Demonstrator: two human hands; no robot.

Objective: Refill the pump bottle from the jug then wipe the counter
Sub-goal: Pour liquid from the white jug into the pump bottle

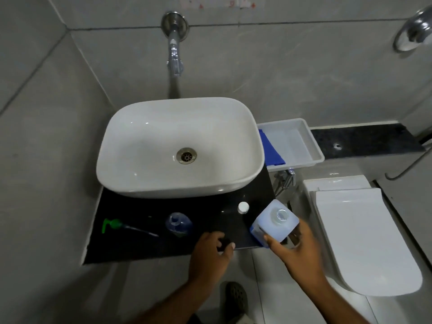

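I see a white oval ceramic basin (pixel 180 146) sitting on a black polished stone counter (pixel 131 244), with a white rectangular plastic tray (pixel 311 141) just to its right holding a blue cloth (pixel 271 148). At the counter's near right corner stands a translucent blue square jug (pixel 273 220), uncapped; my right hand (pixel 297 249) grips its near side with thumb and fingers wrapped round it. My left hand (pixel 210 251) rests at the counter's near edge, fingers curled; whether it holds anything I cannot tell. Left of the jug stands the clear open pump bottle (pixel 178 224). Its green pump head (pixel 117 226) lies further left. A small white round cap (pixel 243 207) sits beside the jug.
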